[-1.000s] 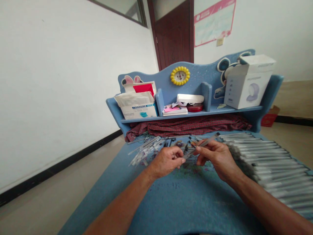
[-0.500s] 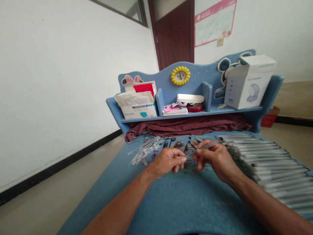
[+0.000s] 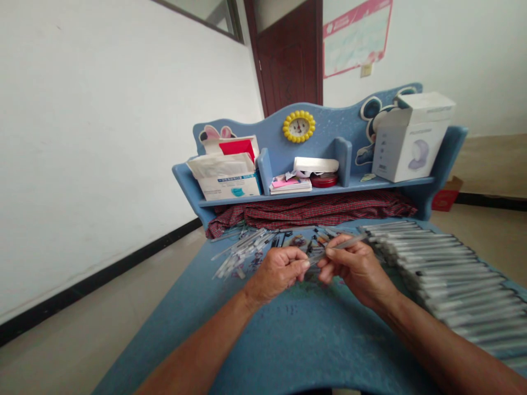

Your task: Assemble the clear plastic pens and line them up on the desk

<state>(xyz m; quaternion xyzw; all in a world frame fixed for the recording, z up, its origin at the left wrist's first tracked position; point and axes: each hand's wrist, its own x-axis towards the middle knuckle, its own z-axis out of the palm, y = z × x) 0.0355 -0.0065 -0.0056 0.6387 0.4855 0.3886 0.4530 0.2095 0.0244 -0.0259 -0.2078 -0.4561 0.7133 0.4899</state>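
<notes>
In the middle of the head view my right hand (image 3: 357, 269) is closed round a translucent, slim pen (image 3: 351, 241), which slants up to the right. My left hand (image 3: 282, 270) pinches the clear lower end between thumb and forefinger. Whether that end is one piece with the barrel, I cannot tell. Left of my hands lies a loose heap of clear pen parts (image 3: 242, 252) with white ends. Small dark pen parts (image 3: 280, 239) lie just behind my left hand. To the right, many similar pens (image 3: 448, 269) are stacked side by side in a long pile.
A blue desk (image 3: 263, 351) carries everything. At its back stands a shelf (image 3: 321, 193) with a mask box (image 3: 230, 184), a white box (image 3: 414, 140) and a red round case (image 3: 324, 180). Folded plaid cloth (image 3: 313, 211) lies beneath the shelf. A yellow clock (image 3: 298, 127) sits above.
The view has shifted slightly, so the surroundings sit a little further left. Both hands keep their grip on the pen, with little movement between them.
</notes>
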